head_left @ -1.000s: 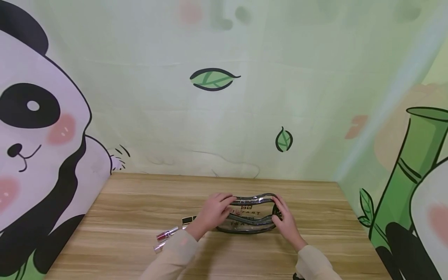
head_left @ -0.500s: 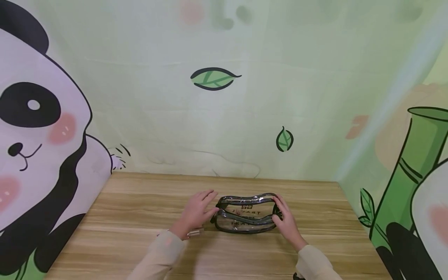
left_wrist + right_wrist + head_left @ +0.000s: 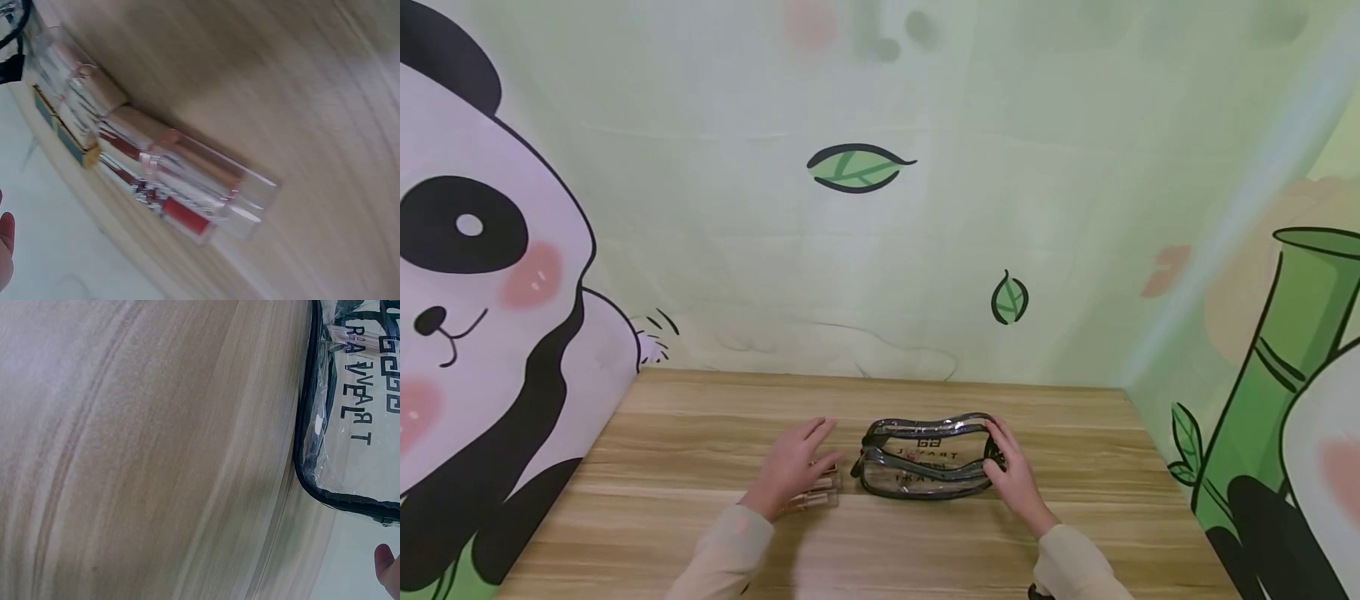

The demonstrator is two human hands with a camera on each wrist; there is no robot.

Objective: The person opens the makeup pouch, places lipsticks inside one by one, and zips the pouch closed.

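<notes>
A see-through cosmetic pouch (image 3: 925, 487) with black piping and black lettering lies on the wooden table, its mouth spread apart. My right hand (image 3: 1018, 479) holds its right end, fingers at the far rim and thumb at the near one. Left of the pouch, my left hand (image 3: 793, 467) hovers over a group of lip product tubes (image 3: 820, 497), fingers extended and holding nothing. In the left wrist view these include a clear-cased tube (image 3: 187, 165), a red lip gloss (image 3: 186, 215) and a dark tube with gold trim (image 3: 65, 131). From the head, the hand partly hides them.
The wooden table (image 3: 700, 417) ends against a green printed backdrop (image 3: 737, 250) with a panda and bamboo. In the right wrist view, the pouch's black-edged corner (image 3: 312, 481) lies near the table's edge.
My left hand has let go of the pouch's left side and moved left over the tubes. My right hand has stayed at the pouch's right end.
</notes>
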